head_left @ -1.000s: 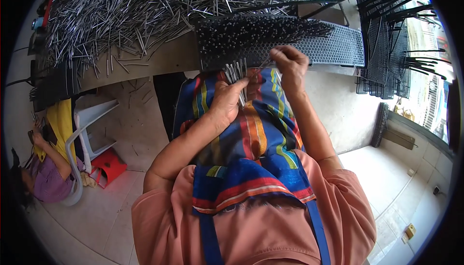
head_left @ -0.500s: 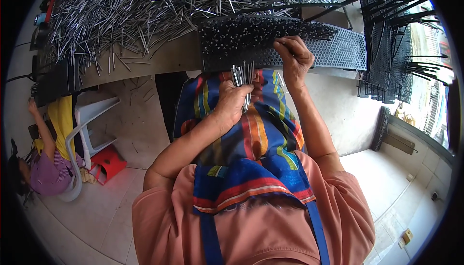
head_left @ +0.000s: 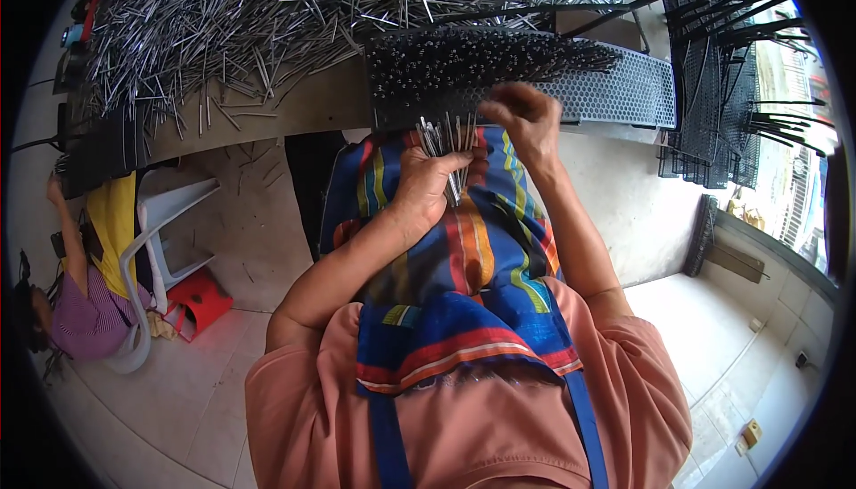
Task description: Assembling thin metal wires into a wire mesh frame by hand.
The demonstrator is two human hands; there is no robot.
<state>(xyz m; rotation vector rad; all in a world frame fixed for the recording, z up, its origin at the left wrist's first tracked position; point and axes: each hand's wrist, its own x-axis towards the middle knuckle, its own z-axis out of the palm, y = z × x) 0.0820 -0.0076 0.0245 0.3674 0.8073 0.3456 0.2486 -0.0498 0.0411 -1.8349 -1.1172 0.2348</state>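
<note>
A bundle of thin metal rods [head_left: 446, 139] stands upright in my left hand [head_left: 423, 189], which is closed around it above my striped apron. Just right of the bundle, over the near edge of a perforated rack [head_left: 649, 88], is my right hand [head_left: 533, 125]. Its fingers are bent and smeared by motion, so whether they grip anything cannot be made out. Many dark rods [head_left: 446, 65] stand in the holes across the left and middle of the rack, while bare holes show at its right end.
A large heap of loose metal rods [head_left: 267, 8] covers the bench [head_left: 308, 106] behind. More mesh racks [head_left: 704, 88] with rods sticking out stand at right. At left another person [head_left: 94, 311] sits by a white plastic chair [head_left: 178, 213], with a red container [head_left: 201, 300] beside it.
My right hand has come down and left from over the rack, toward the rods in my left hand. The left hand has stayed almost in place.
</note>
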